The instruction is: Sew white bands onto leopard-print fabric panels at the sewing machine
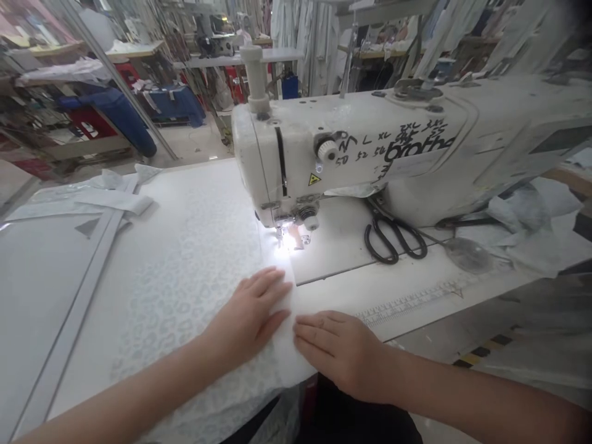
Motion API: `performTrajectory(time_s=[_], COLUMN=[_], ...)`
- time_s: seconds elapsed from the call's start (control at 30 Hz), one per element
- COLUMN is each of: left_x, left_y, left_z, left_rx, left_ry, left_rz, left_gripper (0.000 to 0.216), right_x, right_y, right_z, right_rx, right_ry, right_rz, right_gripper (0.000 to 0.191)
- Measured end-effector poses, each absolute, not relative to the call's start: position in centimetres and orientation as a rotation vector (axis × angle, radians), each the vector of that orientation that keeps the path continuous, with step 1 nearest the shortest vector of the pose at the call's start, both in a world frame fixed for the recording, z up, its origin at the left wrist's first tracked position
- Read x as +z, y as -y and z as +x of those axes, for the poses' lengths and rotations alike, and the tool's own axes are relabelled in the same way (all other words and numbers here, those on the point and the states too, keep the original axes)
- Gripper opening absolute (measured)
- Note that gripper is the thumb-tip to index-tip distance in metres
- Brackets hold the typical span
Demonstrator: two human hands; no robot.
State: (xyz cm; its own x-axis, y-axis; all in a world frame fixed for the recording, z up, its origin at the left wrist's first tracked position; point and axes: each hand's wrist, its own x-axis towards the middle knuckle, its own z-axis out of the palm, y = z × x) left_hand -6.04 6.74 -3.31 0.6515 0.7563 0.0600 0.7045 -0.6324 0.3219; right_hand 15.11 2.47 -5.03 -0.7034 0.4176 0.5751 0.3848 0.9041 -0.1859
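white leopard-patterned fabric [185,259] lies flat under both hands [296,327].

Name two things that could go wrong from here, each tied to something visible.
1. The left hand lies flat on the white fabric, fingertips near the lit needle; sliding forward, they might get pricked.
2. The scissors lie on the machine bed close by; shifting cloth could snag them.

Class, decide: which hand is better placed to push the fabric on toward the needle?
Probably the left hand: it lies flat on the fabric, fingertips nearer the needle. The right hand rests farther back at the edge.
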Motion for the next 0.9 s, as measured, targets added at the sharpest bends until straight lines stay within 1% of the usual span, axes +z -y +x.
performTrajectory(time_s=[0.17,0.37,0.5,0.6,0.7,0.77,0.83,0.9], left_x=[-3.6,-3.2,-2.9,-2.9,-2.9,-2.7,-2.0,-1.2], left_y=[-6.3,-9.1,-11.2,-13.0,-14.1,-13.7,-11.9,-8.9], left_z=[-6.5,-6.7,-7.0,-7.3,-7.6,-7.8,-7.9,-8.0], left_rx=[0.237,0.240,0.264,0.271,0.305,0.355,0.359,0.259], left_ry=[-1.165,-1.146,-1.136,-1.123,-1.065,-1.007,-0.911,-0.789], left_rz=[2.637,2.702,2.726,2.737,2.744,2.737,2.710,2.661], left_gripper=[0.040,0.039,0.038,0.038,0.034,0.032,0.037,0.057], right_x=[-4.7,-4.7,-5.1,-5.3,-4.9,-4.4,-3.8,-3.3], right_y=[-3.1,-5.8,-7.9,-9.1,-9.3,-8.3,-6.5,-4.4], right_z=[15.0,14.0,13.3,13.0,13.0,13.3,13.7,14.0], right_rx=[0.095,-0.024,-0.070,-0.037,0.046,0.128,0.209,0.295], right_ry=[2.451,2.415,2.434,2.470,2.465,2.452,2.463,2.477], right_rz=[-0.575,-0.601,-0.632,-0.698,-0.750,-0.709,-0.628,-0.559], right_gripper=[0.024,0.020,0.024,0.027,0.024,0.023,0.023,0.023])
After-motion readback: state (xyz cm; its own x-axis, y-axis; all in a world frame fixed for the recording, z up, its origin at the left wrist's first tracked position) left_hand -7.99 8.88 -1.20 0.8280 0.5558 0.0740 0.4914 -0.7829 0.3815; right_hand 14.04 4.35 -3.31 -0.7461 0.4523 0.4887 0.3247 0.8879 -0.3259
